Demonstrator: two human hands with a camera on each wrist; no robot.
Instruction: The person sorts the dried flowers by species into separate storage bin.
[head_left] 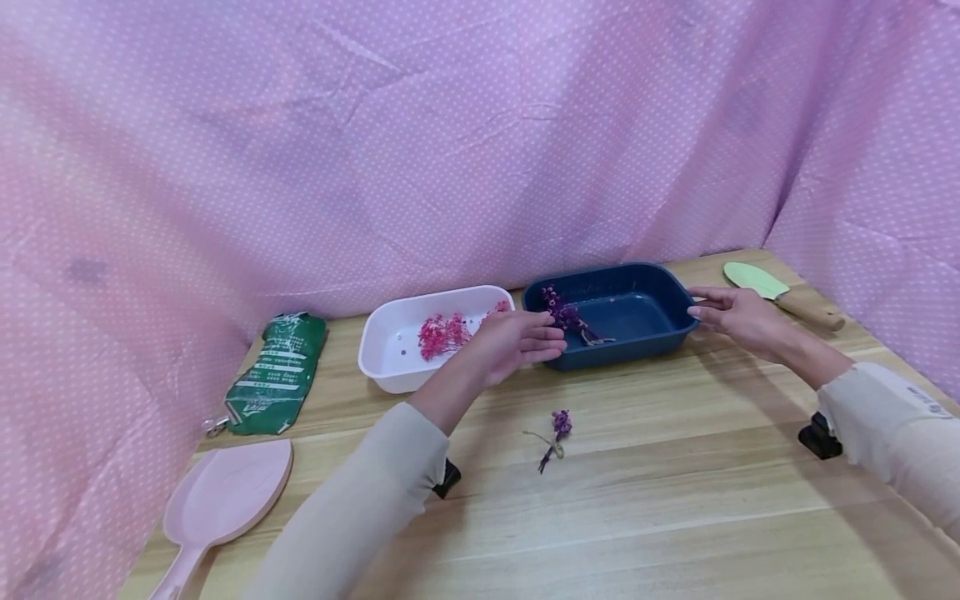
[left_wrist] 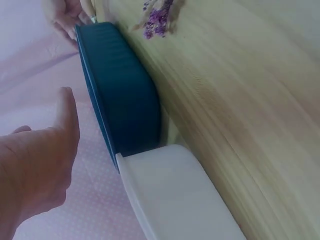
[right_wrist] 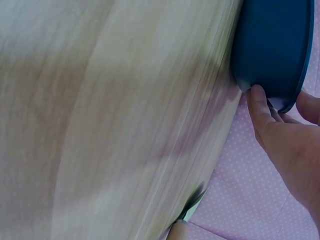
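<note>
A dark blue planter [head_left: 626,352] stands on the table with a purple dried-flower sprig [head_left: 566,318] inside. At its right end my right hand [head_left: 742,321] holds it, thumb by the rim and fingers against the lower end wall in the right wrist view. My left hand [head_left: 517,342] is held with extended fingers at the planter's left front corner; contact there is unclear. Beside the blue planter is a white planter [head_left: 390,379] containing pink dried flowers [head_left: 442,335], partly hidden by the left hand. Nearer the front lies a tied purple sprig [head_left: 560,427].
On the left are a green printed bag [head_left: 273,375] with a clip [head_left: 215,425] and a pink dustpan-like scoop [head_left: 232,492]. A trowel with a light green blade [head_left: 753,279] lies at the back right. Pink dotted cloth [head_left: 480,150] hangs around the back and sides.
</note>
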